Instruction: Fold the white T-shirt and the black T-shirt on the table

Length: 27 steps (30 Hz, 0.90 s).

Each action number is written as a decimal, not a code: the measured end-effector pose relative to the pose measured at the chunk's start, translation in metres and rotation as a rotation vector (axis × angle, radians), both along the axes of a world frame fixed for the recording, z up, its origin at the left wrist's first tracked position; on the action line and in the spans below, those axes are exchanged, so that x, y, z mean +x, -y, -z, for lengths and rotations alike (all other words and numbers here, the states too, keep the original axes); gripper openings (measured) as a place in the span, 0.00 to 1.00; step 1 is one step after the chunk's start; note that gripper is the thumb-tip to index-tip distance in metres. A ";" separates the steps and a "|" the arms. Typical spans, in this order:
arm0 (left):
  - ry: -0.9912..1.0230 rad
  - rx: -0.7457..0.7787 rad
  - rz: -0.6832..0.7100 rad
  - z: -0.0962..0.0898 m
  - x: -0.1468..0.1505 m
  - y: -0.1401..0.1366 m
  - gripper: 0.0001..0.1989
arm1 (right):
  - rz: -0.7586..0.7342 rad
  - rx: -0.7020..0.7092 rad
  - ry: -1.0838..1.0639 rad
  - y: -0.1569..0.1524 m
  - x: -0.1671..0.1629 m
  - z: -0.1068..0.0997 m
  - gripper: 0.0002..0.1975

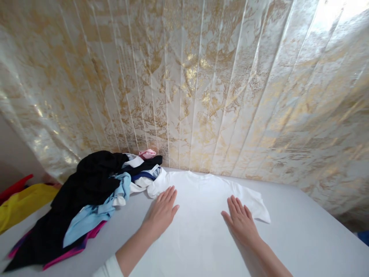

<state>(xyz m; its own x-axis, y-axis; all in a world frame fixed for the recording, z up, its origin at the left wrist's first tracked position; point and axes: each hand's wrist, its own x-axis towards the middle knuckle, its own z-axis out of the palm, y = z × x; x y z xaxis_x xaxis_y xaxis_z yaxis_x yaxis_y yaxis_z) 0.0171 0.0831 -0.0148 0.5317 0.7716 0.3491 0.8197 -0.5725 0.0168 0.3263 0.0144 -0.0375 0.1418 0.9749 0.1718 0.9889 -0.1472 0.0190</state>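
A white T-shirt [198, 215] lies spread flat, its neckline at the far side and a short sleeve out to the right. My left hand [163, 211] rests flat near the shirt's left shoulder, fingers stretched and thumb apart. On the right side of the shirt, below the sleeve, my right hand [240, 222] lies palm down with its fingers extended. Neither hand grips the fabric. The shirt's left sleeve touches the clothes pile, and its lower part runs out of the view.
The shirt is on a pale table [305, 227]. At the left is a heap of clothes [92, 177], black, light blue, white and pink. Beyond it lies a yellow cloth [27, 202] by a red one [17, 187]. A gold-patterned curtain [190, 96] hangs behind the table.
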 end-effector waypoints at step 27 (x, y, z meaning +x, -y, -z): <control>0.107 0.134 -0.112 0.029 -0.091 0.098 0.37 | -0.410 -0.065 -0.525 -0.040 -0.151 -0.078 0.32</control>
<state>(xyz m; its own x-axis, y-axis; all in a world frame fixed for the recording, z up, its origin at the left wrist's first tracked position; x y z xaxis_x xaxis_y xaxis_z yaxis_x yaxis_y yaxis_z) -0.0738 -0.0145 -0.0439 0.3997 0.7666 0.5025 0.8761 -0.4808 0.0365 0.1753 0.0541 0.0402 -0.1938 0.9737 0.1201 0.8448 0.2279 -0.4842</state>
